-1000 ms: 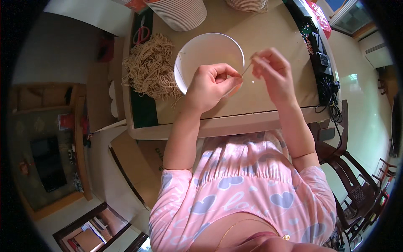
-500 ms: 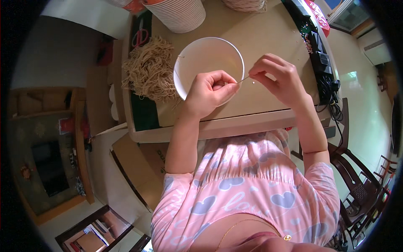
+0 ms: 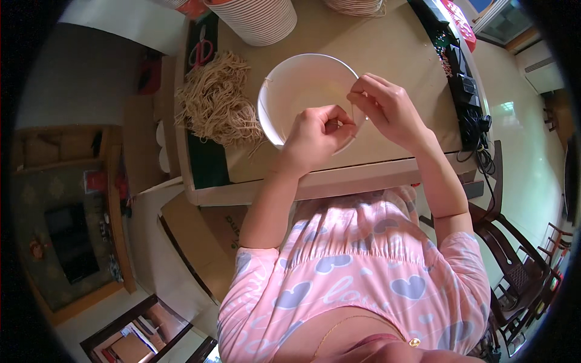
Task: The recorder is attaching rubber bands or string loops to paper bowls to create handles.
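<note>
A white bucket point(image 3: 290, 78) stands on the table in front of me, its opening facing up. Over its near right rim, my left hand point(image 3: 316, 134) is closed, thumb and forefinger pinching a thin beige string point(image 3: 353, 112). My right hand point(image 3: 390, 107), just right of the rim, also pinches this string, which runs as a short stretch between the two hands. Another thin strand hangs over the bucket's left rim. Left of the bucket lies a tangled heap of beige strings point(image 3: 218, 100), some loose ends reaching toward the bucket. The fingertips partly hide the string.
Scissors with pink handles point(image 3: 201, 54) lie beyond the heap. A stack of white buckets point(image 3: 260, 23) stands at the back, beside a coil of cord point(image 3: 358, 6). Along the right edge run a black tray point(image 3: 445, 36) and bundled black cables point(image 3: 478, 130). The table's near edge point(image 3: 363, 175) lies under my forearms.
My right hand has moved left and slightly up, over the bucket's rim. My left hand has shifted right and a little nearer to me. The bucket has slid slightly right.
</note>
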The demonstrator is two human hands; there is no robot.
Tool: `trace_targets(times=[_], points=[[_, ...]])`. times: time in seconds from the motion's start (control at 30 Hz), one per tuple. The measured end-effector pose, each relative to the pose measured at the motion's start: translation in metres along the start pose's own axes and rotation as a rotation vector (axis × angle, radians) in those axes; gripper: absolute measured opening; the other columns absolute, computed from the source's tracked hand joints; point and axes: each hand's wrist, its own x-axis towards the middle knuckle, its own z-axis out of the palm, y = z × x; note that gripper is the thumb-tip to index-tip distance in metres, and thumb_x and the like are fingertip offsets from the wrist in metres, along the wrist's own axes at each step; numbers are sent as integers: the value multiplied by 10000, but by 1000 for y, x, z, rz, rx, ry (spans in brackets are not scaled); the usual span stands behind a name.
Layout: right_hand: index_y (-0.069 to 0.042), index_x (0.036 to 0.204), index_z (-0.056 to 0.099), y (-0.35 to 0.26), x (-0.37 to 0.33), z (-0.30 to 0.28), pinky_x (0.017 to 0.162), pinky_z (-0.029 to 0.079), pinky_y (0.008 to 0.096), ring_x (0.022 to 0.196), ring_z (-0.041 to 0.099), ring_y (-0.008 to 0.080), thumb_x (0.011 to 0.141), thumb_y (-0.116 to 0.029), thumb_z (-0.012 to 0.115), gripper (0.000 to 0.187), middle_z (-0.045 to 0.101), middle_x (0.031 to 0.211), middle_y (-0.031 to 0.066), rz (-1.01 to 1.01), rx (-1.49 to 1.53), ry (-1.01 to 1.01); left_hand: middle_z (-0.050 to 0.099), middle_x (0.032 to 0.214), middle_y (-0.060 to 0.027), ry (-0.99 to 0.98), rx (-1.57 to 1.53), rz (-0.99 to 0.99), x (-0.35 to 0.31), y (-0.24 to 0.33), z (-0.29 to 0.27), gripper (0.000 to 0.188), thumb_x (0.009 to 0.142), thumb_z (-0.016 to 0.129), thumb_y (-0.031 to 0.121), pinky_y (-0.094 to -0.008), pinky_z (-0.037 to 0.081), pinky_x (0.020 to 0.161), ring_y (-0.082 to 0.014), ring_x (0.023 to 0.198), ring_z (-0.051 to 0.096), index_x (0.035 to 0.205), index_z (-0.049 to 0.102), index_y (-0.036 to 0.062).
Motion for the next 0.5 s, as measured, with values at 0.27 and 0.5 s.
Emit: trace_targets(times=[0.27,0.5], points=[[-13,856,499,10,2,2,602,452,408,682,555,348,906,-126,614,169,560,806,140,-1,-65,-63,505,647,-26,151,42,107,-17,10,-11,147,820,696,80,-263,416,551,-82,584,481,873,579,8],[-7,919,561,13,-1,-3,622,460,340,683,573,244,898,-112,631,128,582,777,127,150,116,-155,475,759,-39,187,570,440,-19,8,-25,277,702,785,19,-301,457,619,-166,659,510,966,748,92]])
